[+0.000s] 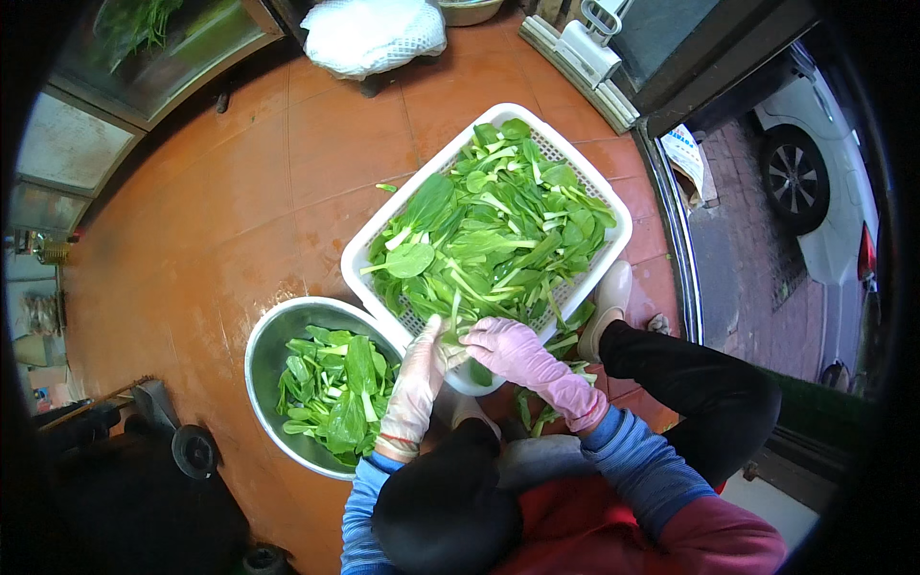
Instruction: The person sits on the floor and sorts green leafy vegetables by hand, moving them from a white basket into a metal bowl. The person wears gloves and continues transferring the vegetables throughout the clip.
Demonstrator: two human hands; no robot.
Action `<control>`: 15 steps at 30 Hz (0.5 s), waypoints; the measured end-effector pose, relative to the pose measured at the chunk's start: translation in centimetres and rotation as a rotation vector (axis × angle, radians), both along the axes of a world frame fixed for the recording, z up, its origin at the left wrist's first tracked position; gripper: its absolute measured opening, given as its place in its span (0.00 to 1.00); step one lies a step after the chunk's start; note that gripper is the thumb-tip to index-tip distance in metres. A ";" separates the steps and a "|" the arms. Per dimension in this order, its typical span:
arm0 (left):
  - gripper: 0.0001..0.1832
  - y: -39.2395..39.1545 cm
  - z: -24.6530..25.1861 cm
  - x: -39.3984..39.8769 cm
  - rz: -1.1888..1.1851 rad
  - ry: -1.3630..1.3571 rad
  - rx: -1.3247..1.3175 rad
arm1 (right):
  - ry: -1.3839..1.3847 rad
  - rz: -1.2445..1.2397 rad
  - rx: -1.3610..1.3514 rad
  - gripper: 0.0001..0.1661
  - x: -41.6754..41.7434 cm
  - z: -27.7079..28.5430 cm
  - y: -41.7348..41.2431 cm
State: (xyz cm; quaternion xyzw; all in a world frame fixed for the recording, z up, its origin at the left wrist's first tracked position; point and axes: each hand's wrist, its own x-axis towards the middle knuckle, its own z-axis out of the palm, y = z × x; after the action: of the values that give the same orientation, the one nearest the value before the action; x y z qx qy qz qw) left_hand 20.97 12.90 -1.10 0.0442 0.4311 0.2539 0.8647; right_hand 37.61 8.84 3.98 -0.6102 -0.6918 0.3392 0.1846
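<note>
My left hand [419, 382], in a whitish glove, holds a leafy green stalk [456, 316] at the near edge of a white plastic basket [357, 260]. Beside it my right hand [512, 352], in a pink glove, has its fingers closed at the base of the same greens. Loose leafy greens with pale stems [503, 230] fill much of the basket. To the left stands a round metal bowl [269, 402] with more leaves [345, 392]. Under the basket's near corner, part of a white round container [474, 388] shows.
More greens [535, 410] lie on the floor between my legs. A white mesh-wrapped bundle [374, 36] stands beyond the basket. A doorway with a metal track [683, 251] is at the right, a parked car [819, 165] outside. A glass-fronted cabinet [237, 21] is at upper left.
</note>
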 end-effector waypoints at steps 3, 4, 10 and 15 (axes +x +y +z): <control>0.15 -0.1 1.0 0.5 -0.040 0.052 0.035 | 0.077 0.035 -0.063 0.14 1.6 0.8 0.8; 0.14 -0.1 1.2 0.4 -0.038 0.038 0.061 | 0.124 0.090 -0.144 0.15 2.2 1.4 1.6; 0.18 0.9 2.9 0.4 0.015 -0.017 0.107 | -0.207 -0.267 0.104 0.16 7.2 -1.6 7.1; 0.23 1.4 3.2 -0.4 0.100 -0.089 0.054 | -0.714 -0.167 0.121 0.15 7.5 -5.4 8.7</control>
State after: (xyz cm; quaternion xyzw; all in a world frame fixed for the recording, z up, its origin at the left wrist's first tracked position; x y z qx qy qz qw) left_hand 20.58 14.26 2.13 0.0346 0.3867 0.3100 0.8678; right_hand 45.06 17.52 -1.45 -0.7325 -0.6791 0.0472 -0.0054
